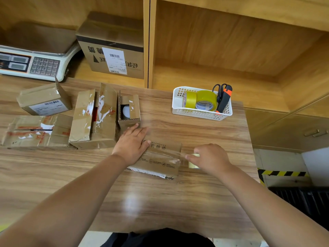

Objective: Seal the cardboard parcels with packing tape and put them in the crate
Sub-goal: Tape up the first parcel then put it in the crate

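A flat cardboard parcel (160,158) with printed lettering lies in the middle of the wooden table (160,202). My left hand (131,142) presses flat on its left end, fingers straight. My right hand (211,158) grips a small roll of clear packing tape (194,164) just right of the parcel. A shiny strip of tape stretches from the roll across the parcel's top. The dark crate (302,202) shows at the right, below the table's edge.
Several opened cardboard boxes (94,118) stand at the left of the table. A white basket (201,113) at the back right holds yellow tape rolls, scissors and a utility knife. A scale (35,63) and a labelled box (114,50) sit on the shelf.
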Demonstrator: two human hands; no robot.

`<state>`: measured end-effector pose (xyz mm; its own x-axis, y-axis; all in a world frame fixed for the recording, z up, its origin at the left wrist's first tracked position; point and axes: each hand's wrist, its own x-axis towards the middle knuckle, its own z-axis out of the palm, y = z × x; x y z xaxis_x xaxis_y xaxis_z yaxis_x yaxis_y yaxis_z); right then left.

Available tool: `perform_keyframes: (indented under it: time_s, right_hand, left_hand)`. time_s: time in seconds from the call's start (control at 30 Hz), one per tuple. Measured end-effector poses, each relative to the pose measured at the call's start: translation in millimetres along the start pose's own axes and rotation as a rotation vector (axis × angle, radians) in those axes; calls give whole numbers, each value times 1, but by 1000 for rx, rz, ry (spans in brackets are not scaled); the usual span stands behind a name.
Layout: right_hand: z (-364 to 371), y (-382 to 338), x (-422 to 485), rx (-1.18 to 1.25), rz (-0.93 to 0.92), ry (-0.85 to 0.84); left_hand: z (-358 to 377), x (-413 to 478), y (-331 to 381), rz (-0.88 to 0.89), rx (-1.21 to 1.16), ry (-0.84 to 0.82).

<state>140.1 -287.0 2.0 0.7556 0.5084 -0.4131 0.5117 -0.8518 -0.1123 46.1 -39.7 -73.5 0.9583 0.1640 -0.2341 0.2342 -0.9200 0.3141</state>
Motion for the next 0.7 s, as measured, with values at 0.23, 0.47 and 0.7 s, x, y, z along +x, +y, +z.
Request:
perform_keyframes:
  time_s: [0.23,0.47,0.7]
  right_hand:
    - [4,-2,1,-43,-30,-10]
    - [35,-1,9,-106,-52,63]
    - [40,-8,6,-93,-54,109]
  left_hand:
    - [-2,-1,1,-8,-5,-10]
    - [-4,-1,5,-27,13,-25]
    - [-3,-6,22,-77,259,-16]
